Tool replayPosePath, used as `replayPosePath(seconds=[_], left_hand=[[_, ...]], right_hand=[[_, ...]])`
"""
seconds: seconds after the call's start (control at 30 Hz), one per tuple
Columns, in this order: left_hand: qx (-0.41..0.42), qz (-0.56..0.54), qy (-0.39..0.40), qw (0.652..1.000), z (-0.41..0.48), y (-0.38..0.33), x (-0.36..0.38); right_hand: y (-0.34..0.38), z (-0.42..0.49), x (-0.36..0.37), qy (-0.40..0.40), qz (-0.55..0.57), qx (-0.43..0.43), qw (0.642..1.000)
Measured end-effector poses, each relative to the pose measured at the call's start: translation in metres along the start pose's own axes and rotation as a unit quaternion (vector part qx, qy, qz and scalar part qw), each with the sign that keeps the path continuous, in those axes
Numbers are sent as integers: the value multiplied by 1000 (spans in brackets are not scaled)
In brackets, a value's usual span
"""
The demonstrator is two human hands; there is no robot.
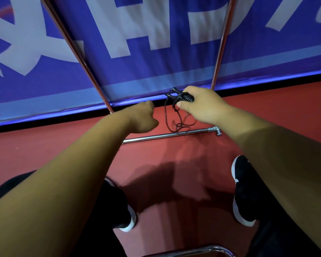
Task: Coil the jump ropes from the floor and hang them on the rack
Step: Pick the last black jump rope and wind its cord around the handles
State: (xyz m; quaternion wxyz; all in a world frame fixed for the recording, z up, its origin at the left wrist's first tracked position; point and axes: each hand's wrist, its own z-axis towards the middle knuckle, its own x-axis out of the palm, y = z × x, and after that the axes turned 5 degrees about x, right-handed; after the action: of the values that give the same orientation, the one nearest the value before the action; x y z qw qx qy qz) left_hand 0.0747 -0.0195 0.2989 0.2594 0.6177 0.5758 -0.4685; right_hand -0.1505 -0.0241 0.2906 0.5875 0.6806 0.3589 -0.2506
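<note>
Jump rope (174,98) hangs from the right hand (202,106), which grips its black handles (188,98); the cord trails to the floor (44,145) by the rack (165,135) base bar. Left hand (143,115) is curled beside it, apparently holding nothing. Coiling looks barely begun; next, gather the loose cord into loops

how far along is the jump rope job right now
Done: nothing shows hung on the rack uprights in view. In hand: the right hand grips one jump rope by its black handles, and the cord trails in loose loops to the red floor by the rack's base bar. The left hand is curled beside it, apparently holding nothing. Left: gather the cord into a coil and hang it.
</note>
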Motion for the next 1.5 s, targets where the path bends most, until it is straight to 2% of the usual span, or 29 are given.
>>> replayPosePath(seconds=[0.07,0.13,0.2,0.3,0.4,0.5,0.6,0.67,0.83,1.0,1.07,1.17,1.23,1.3,1.43,1.5], left_hand=[[21,-143,-23,989,5,4,-1],[50,-207,15,977,5,4,1],[83,-203,35,975,3,2,6],[126,-231,-1,965,-1,1,5],[182,-215,-13,959,-2,3,0],[198,-229,-1,953,-5,0,-3],[182,-240,13,954,-8,-8,-3],[134,-255,10,958,-9,-11,-2],[35,-252,-49,966,-8,-14,-3],[57,-105,-129,984,-5,-19,-7],[64,-135,-115,982,-8,-22,-9],[47,-263,-72,961,-15,-28,-11],[32,-300,-66,951,-18,-29,-10],[27,-275,-75,958,-17,-29,-6],[33,-154,-108,981,-9,-24,3],[30,-181,-135,974,-7,-22,3]], right_hand=[[3,-3,2,5,-10,-23,1000],[6,-5,2,6,6,-41,999],[9,-6,2,-3,10,-59,998],[11,-6,1,-11,25,-69,997],[11,-5,0,-6,58,-58,997],[11,-5,0,9,65,-61,996],[12,-5,0,11,55,-63,996],[10,-3,1,0,34,-57,998],[1,3,0,-20,-31,-7,999],[-4,7,1,-20,-48,45,998],[-4,8,-1,-20,-22,60,998],[-1,6,-3,-12,-7,67,998],[1,4,-2,-6,-5,69,998],[3,4,-2,-4,13,70,997],[3,5,-1,-8,43,69,997],[3,5,-1,-8,42,75,996]])
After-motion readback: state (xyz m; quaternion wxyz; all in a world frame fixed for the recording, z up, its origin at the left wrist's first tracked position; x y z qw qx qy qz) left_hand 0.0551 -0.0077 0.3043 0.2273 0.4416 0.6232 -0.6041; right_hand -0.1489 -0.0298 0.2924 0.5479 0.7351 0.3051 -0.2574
